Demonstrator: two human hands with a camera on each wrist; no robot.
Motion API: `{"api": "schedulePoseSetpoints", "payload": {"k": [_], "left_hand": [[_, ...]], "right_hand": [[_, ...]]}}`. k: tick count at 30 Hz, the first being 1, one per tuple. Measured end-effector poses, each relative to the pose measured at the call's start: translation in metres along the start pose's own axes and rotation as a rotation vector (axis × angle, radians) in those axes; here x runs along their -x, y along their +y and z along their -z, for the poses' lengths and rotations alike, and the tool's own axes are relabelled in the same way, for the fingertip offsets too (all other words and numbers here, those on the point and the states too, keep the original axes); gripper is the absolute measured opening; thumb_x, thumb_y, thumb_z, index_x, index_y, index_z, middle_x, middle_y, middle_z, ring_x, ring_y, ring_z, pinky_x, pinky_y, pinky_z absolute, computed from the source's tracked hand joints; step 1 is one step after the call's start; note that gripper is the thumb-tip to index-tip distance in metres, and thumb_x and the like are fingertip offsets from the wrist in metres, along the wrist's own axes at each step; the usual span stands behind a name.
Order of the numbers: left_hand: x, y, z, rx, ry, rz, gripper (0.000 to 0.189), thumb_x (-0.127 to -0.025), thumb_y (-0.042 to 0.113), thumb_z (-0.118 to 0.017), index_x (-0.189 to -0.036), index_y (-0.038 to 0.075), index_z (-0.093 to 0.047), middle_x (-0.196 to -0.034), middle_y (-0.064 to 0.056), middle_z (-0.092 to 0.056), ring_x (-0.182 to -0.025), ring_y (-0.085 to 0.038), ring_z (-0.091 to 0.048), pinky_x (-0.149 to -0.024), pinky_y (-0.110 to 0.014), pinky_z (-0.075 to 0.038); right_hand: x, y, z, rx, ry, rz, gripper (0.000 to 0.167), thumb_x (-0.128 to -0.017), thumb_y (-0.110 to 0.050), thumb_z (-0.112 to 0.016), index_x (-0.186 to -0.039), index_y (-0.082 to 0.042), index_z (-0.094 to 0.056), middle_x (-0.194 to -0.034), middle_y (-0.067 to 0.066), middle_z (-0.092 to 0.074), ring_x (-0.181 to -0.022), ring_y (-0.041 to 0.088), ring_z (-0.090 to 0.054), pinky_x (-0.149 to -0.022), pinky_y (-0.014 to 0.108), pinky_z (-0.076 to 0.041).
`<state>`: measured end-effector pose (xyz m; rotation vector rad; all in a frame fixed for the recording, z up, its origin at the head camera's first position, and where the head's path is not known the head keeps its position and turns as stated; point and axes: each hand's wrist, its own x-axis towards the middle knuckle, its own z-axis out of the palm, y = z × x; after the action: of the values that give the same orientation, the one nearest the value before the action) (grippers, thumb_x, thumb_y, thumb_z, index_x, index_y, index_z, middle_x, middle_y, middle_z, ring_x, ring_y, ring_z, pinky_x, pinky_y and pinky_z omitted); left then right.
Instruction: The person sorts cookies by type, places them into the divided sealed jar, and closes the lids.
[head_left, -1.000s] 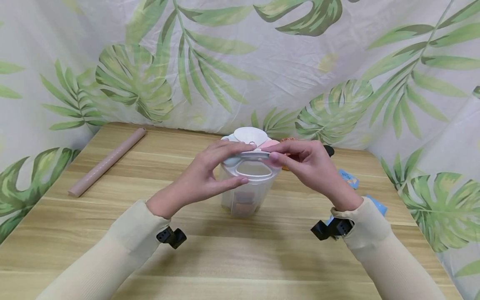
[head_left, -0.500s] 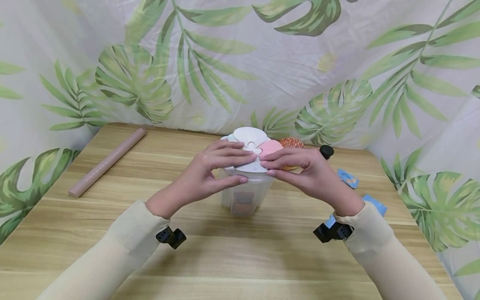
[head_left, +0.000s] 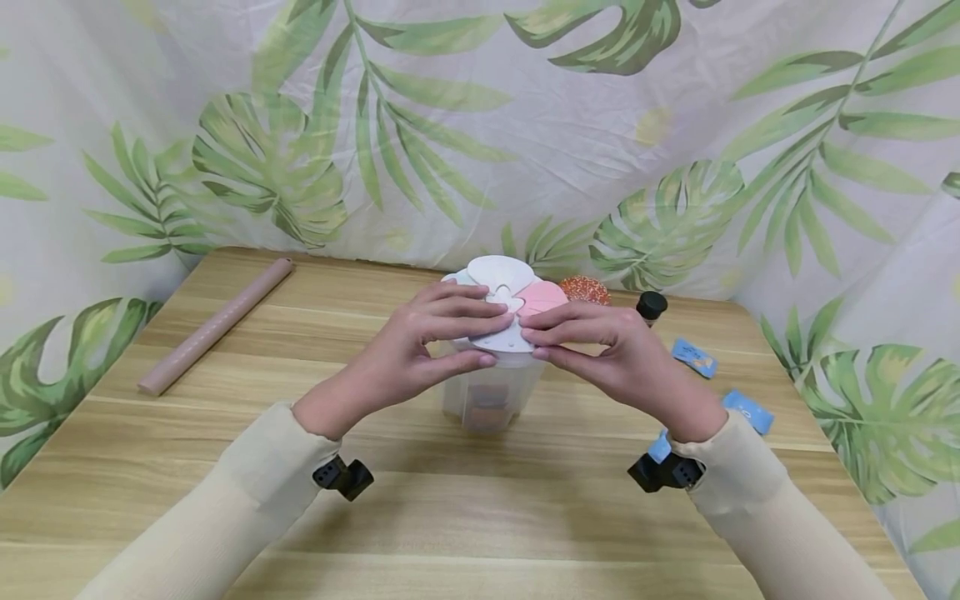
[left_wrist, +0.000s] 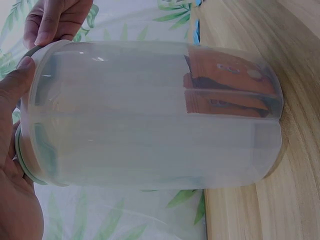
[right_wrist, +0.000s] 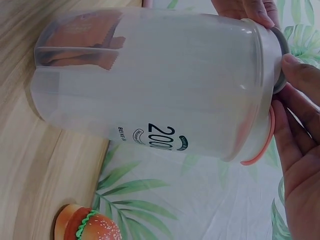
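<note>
A clear plastic storage canister [head_left: 491, 396] stands upright on the table, with a lid of petal-shaped flaps. The front flap [head_left: 501, 337] is pale and lies flat; a pink flap [head_left: 545, 296] is at the right and a white one [head_left: 500, 272] at the back. My left hand [head_left: 420, 329] rests on the lid's left side, fingers extended over the top, thumb at the front edge. From the right, my right hand [head_left: 592, 333] presses the front flap with its fingers, its thumb against the edge. Orange-brown packets [left_wrist: 232, 80] lie at the canister's bottom.
A dusty-pink tube [head_left: 217, 325] lies at the table's left. Behind my right hand sit a toy burger [right_wrist: 87, 224] and a black-capped bottle [head_left: 652, 306]. Blue packets [head_left: 748, 412] lie to the right. A leaf-patterned cloth [head_left: 450, 125] hangs behind.
The front flap was raised in my right fingers a second ago and now lies down on the lid. My right hand has lowered with it. My left hand has stayed in place.
</note>
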<state>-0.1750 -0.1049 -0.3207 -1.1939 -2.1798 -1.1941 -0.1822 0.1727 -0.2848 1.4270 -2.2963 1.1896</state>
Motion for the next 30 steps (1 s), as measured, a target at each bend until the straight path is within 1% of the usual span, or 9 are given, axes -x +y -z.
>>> {"api": "schedulePoseSetpoints", "payload": {"k": [5,11,17,23,26,30], "left_hand": [[0.0003,0.0009,-0.0007,0.003,-0.001,-0.009,0.043,-0.085,0.01,-0.086,-0.127,0.009,-0.077,-0.132,-0.009,-0.075,-0.139,-0.032,-0.057,-0.125,-0.048,-0.038],[-0.0005,0.0023,-0.0004,0.001,0.006,-0.03,0.04,-0.086,0.01,-0.085,-0.125,0.008,-0.077,-0.131,-0.01,-0.075,-0.138,-0.033,-0.058,-0.124,-0.049,-0.039],[-0.0009,0.0017,-0.0005,0.004,0.001,-0.03,0.04,-0.086,0.011,-0.085,-0.125,0.008,-0.077,-0.131,-0.01,-0.075,-0.138,-0.033,-0.058,-0.125,-0.048,-0.037],[0.0005,0.0017,-0.0013,0.0,0.013,-0.038,0.04,-0.086,0.01,-0.085,-0.125,0.008,-0.077,-0.13,-0.011,-0.075,-0.137,-0.034,-0.058,-0.126,-0.055,-0.034],[0.0018,0.0025,-0.0024,-0.015,0.018,-0.032,0.039,-0.087,0.011,-0.084,-0.126,0.009,-0.077,-0.131,-0.01,-0.074,-0.138,-0.033,-0.057,-0.128,-0.056,-0.03],[0.0054,0.0049,-0.0042,-0.062,0.024,-0.007,0.041,-0.089,0.016,-0.082,-0.129,0.012,-0.075,-0.138,-0.009,-0.071,-0.146,-0.034,-0.051,-0.132,-0.058,-0.022]], "right_hand": [[0.0016,0.0003,-0.0007,0.0,0.003,0.02,0.039,-0.077,0.019,-0.08,-0.111,-0.002,-0.081,-0.114,0.015,-0.079,-0.116,0.005,-0.07,-0.096,0.015,-0.058],[0.0029,-0.0002,-0.0006,0.021,0.008,0.066,0.042,-0.076,0.021,-0.08,-0.111,-0.002,-0.081,-0.114,0.015,-0.078,-0.115,0.009,-0.072,-0.095,0.015,-0.058],[0.004,-0.0006,-0.0005,0.032,0.002,0.084,0.04,-0.078,0.019,-0.079,-0.113,-0.002,-0.081,-0.116,0.015,-0.077,-0.116,0.011,-0.071,-0.097,0.014,-0.057],[0.0049,-0.0015,-0.0025,0.061,-0.006,0.06,0.038,-0.08,0.015,-0.08,-0.114,-0.003,-0.08,-0.12,0.014,-0.076,-0.117,0.018,-0.071,-0.1,0.015,-0.056],[0.0056,-0.0028,-0.0031,0.078,-0.01,0.042,0.037,-0.082,0.012,-0.081,-0.115,-0.005,-0.08,-0.123,0.013,-0.076,-0.12,0.022,-0.07,-0.103,0.016,-0.055],[0.0047,-0.0032,-0.0021,0.071,-0.02,0.021,0.037,-0.087,0.008,-0.079,-0.121,-0.006,-0.077,-0.128,0.011,-0.075,-0.124,0.02,-0.069,-0.105,0.018,-0.054]]}}
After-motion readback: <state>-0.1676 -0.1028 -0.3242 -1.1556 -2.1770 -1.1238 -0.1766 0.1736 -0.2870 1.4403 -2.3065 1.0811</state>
